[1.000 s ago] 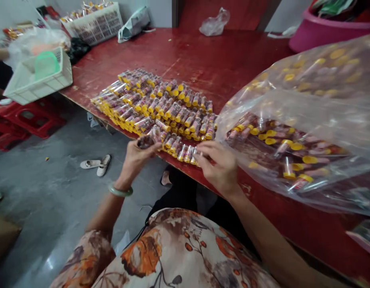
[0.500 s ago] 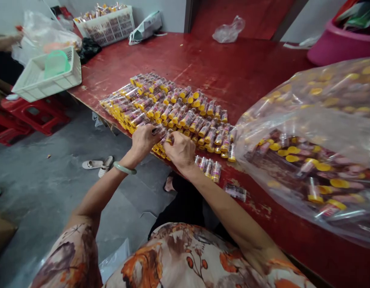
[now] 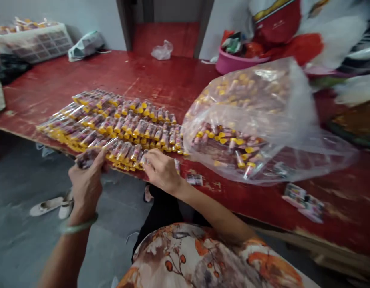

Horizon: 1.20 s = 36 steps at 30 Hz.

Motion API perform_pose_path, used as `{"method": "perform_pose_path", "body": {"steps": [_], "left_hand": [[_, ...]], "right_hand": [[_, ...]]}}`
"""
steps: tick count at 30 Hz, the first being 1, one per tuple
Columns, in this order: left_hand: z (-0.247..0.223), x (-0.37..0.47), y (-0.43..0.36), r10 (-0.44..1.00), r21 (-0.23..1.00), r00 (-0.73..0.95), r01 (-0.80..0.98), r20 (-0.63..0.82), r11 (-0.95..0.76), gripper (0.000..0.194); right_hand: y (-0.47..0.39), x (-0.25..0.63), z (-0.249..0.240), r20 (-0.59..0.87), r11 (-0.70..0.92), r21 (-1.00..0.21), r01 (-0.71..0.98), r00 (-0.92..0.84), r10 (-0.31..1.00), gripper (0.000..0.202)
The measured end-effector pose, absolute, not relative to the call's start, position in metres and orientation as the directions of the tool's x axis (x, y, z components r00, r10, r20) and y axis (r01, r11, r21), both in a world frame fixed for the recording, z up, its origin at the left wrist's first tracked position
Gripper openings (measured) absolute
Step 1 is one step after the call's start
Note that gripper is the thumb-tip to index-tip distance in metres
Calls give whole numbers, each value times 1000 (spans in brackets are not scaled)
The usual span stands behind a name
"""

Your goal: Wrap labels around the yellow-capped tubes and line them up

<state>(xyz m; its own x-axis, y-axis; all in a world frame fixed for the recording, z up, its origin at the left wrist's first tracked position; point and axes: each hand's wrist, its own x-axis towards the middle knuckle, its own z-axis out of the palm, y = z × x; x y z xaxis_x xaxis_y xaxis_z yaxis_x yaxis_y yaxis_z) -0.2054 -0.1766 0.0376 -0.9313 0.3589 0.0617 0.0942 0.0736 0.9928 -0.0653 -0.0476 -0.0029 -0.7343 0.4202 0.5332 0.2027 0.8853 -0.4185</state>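
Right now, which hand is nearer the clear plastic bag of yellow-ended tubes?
Right: your right hand is just left of the clear plastic bag; your left hand is farther left.

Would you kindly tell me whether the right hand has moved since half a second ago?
Yes: the right hand has moved rightward, nearer the small flat packet on the red table.

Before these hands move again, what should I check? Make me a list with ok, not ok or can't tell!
1. Left hand free: not ok; it holds a small shiny bundle.
2. Right hand at the tubes: ok; its fingertips are at the near row.
3. Right hand gripping a tube: cannot tell; the fingers hide it.
4. Near row well back from the edge of the red table: not ok; it lies close.
5. More tubes in the plastic bag: ok; many show.
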Motion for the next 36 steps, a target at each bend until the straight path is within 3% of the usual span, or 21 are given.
{"method": "perform_pose_path", "body": {"steps": [1, 3, 5, 6, 9, 13, 16, 21, 23, 25, 27, 29, 33, 36], "left_hand": [[39, -192, -180, 380, 995, -922, -94, -70, -44, 25], [35, -160, -183, 510, 884, -795, -449, -328, -130, 23], [26, -125, -182, 628, 732, -592, -679, -506, -51, 16], [21, -108, -179, 658, 660, -499, -751, -564, -4, 13], [10, -65, -168, 692, 539, -318, -834, -648, 122, 7], [8, -36, -155, 740, 567, -278, -807, -613, 166, 13], [8, -32, -147, 771, 562, -232, -805, -593, 190, 26], [-3, -43, -127, 794, 569, -221, -802, -566, 183, 33], [-12, -46, -118, 823, 581, -210, -796, -528, 170, 35], [-20, -45, -111, 843, 573, -179, -801, -507, 174, 37], [-27, -41, -106, 855, 565, -158, -806, -494, 177, 37], [-31, -36, -103, 862, 575, -162, -801, -481, 170, 36], [-30, -29, -101, 869, 602, -162, -778, -467, 179, 36], [-27, -26, -97, 851, 607, -127, -754, -510, 251, 40]], "right_hand": [[-35, -41, -3, 549, 885, -410, 219, -716, 431, 11], [-2, 12, -6, 544, 842, -420, 338, -649, 532, 18], [39, 60, -11, 358, 599, -425, 678, -482, 800, 19], [60, 80, -15, 317, 508, -423, 750, -403, 859, 20], [110, 111, -25, 239, 312, -439, 843, -225, 945, 26], [137, 101, -37, 174, 189, -480, 857, -118, 978, 36], [138, 86, -40, 157, 154, -540, 828, -81, 984, 47], [105, 108, -22, 107, 144, -696, 703, -97, 990, 50], [71, 126, -14, 31, 120, -824, 554, -167, 985, 40], [30, 139, -9, -114, -69, -984, 164, -286, 952, 26], [-10, 143, -8, -240, -277, -959, -49, -372, 896, 24], [-41, 138, -9, -328, -391, -917, -79, -407, 852, 29], [-67, 120, -9, -382, -409, -913, 2, -359, 852, 36], [-65, 120, -2, -369, -390, -920, -28, -271, 889, 35]]}}
